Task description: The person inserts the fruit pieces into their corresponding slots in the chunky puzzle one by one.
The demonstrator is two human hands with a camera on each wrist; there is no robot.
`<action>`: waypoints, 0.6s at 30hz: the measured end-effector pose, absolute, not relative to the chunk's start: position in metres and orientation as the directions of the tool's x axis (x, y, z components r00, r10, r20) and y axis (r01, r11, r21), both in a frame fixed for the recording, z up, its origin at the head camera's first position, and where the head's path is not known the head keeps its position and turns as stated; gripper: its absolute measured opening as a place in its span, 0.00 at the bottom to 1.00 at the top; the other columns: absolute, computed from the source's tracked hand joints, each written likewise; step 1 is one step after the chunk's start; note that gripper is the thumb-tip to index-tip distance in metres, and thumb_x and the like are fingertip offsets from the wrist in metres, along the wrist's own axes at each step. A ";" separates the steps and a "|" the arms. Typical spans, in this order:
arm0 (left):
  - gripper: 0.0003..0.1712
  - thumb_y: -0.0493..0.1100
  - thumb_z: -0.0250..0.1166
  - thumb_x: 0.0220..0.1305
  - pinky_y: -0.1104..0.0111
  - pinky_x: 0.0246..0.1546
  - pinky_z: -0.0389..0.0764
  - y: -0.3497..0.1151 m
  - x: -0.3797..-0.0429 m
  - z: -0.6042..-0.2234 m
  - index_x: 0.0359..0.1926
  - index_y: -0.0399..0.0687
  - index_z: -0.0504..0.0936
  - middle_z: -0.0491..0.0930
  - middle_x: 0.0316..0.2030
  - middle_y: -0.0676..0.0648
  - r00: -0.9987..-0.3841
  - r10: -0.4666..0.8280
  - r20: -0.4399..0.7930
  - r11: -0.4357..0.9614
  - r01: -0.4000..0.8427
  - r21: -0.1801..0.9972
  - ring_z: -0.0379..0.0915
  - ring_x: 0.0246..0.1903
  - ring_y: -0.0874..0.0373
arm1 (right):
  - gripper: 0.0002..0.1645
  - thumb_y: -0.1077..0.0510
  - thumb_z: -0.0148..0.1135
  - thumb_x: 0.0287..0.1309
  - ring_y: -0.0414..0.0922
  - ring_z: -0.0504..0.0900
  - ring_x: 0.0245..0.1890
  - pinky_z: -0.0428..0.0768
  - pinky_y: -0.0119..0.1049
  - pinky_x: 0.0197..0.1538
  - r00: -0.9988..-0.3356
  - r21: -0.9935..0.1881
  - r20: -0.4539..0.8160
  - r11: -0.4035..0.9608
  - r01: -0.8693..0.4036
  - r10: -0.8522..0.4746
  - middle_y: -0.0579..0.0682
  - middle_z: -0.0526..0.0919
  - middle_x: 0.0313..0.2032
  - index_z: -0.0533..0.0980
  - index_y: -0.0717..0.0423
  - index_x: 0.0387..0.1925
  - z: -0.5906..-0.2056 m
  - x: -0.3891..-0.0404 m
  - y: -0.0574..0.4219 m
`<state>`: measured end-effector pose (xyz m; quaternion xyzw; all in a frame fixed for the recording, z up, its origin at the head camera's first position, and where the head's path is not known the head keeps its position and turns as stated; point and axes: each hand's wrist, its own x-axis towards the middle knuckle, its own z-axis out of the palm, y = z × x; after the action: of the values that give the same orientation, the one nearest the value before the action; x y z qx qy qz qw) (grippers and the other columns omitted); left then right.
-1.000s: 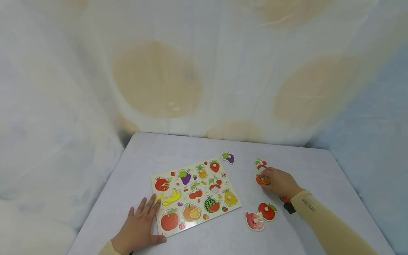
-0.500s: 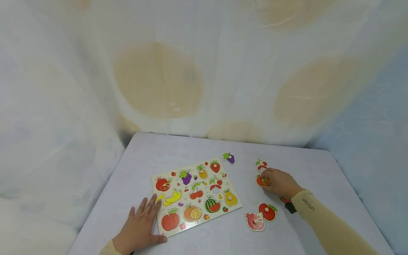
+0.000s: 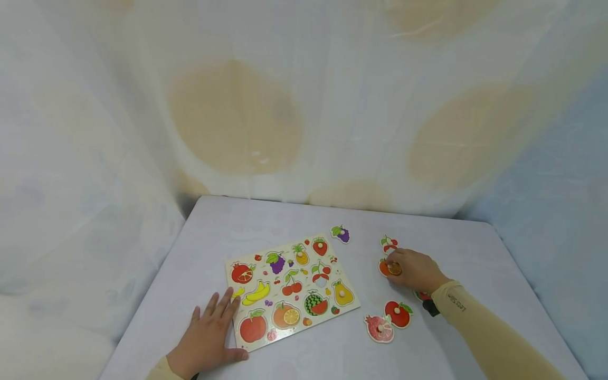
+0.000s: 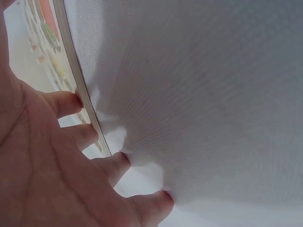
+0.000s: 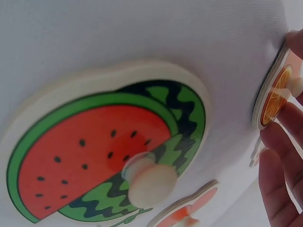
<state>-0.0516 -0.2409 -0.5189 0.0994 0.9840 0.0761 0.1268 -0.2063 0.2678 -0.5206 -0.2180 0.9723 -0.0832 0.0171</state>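
Note:
My right hand [image 3: 418, 272] pinches the orange puzzle piece [image 3: 383, 267] on the table's right side. In the right wrist view, thumb and fingers are around the knob and edge of this orange piece [image 5: 277, 97]. Close to that wrist lies a watermelon piece [image 5: 94, 146] with a pale knob; the head view has it half hidden under the wrist. My left hand [image 3: 206, 332] rests with spread fingers at the left edge of a fruit puzzle board [image 3: 263, 266]. The left wrist view shows some fingertips over the board's rim and others on the cloth.
Pomegranate [image 3: 375, 330] and apple [image 3: 401, 316] pieces lie right of the board, touching or nearly so. A cherry-like piece [image 3: 389, 243] sits just behind the orange one, and a grape piece [image 3: 343, 236] beyond the board's far corner. Knobbed pear [image 3: 343, 301], strawberry and pineapple pieces sit in the board.
My right hand and the orange piece have shifted slightly to the left. The left hand stays at the board's edge.

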 end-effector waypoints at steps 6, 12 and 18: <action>0.71 0.76 0.75 0.33 0.25 0.58 0.49 -0.241 -0.052 -0.518 0.74 0.44 0.63 0.52 0.76 0.39 -0.947 0.209 -0.243 0.970 0.168 0.176 0.47 0.72 0.33 | 0.23 0.48 0.80 0.44 0.46 0.82 0.42 0.84 0.46 0.45 -0.914 -0.189 0.014 0.896 -0.401 -0.406 0.46 0.84 0.44 0.84 0.48 0.44 -0.515 -0.204 0.262; 0.71 0.76 0.75 0.33 0.25 0.59 0.48 -0.241 -0.052 -0.519 0.74 0.44 0.63 0.53 0.76 0.39 -0.949 0.207 -0.238 0.970 0.166 0.179 0.47 0.72 0.32 | 0.23 0.48 0.80 0.44 0.50 0.82 0.47 0.83 0.49 0.49 -0.917 -0.217 0.017 0.894 -0.392 -0.398 0.47 0.84 0.47 0.84 0.47 0.44 -0.508 -0.202 0.253; 0.71 0.76 0.75 0.33 0.25 0.59 0.48 -0.241 -0.052 -0.519 0.74 0.44 0.63 0.52 0.76 0.39 -0.949 0.208 -0.238 0.969 0.167 0.181 0.47 0.72 0.32 | 0.23 0.49 0.81 0.45 0.48 0.82 0.46 0.83 0.47 0.49 -0.902 -0.233 0.028 0.875 -0.425 -0.431 0.46 0.84 0.47 0.84 0.47 0.44 -0.507 -0.201 0.240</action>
<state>-0.0518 -0.2408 -0.5190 0.0955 0.9838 0.0796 0.1288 -0.2013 0.2399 -0.5065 -0.2212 0.9680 -0.1174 0.0126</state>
